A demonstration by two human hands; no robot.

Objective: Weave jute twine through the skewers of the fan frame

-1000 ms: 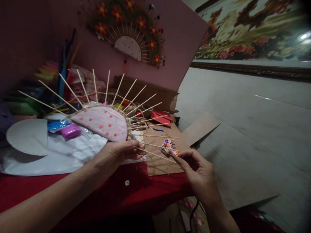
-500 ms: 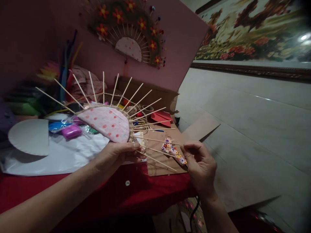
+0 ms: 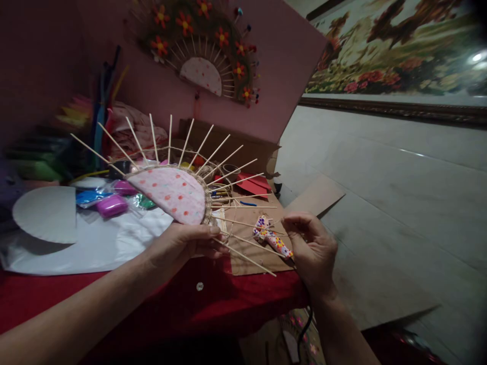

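My left hand is closed on the lower right corner of a half-round fan frame, thumb on top. The frame has a pink spotted cloth centre, a rim of woven twine and several thin wooden sticks fanning outward. My right hand is closed in a pinch beside the right-hand stick tips. A thin strand of twine runs from its fingertips back toward the sticks by my left hand. A loose loop of twine also arcs behind the sticks.
On the red-covered table, a white half-disc and bagged coloured clay are at left. Cardboard at right bears a flower-patterned cloth item and red paper. A finished fan hangs behind; a tiled wall is at right.
The fan frame has shifted slightly right and tilted a little. My right hand has moved slightly up and left, and the twine strand now shows between its fingers and the sticks.
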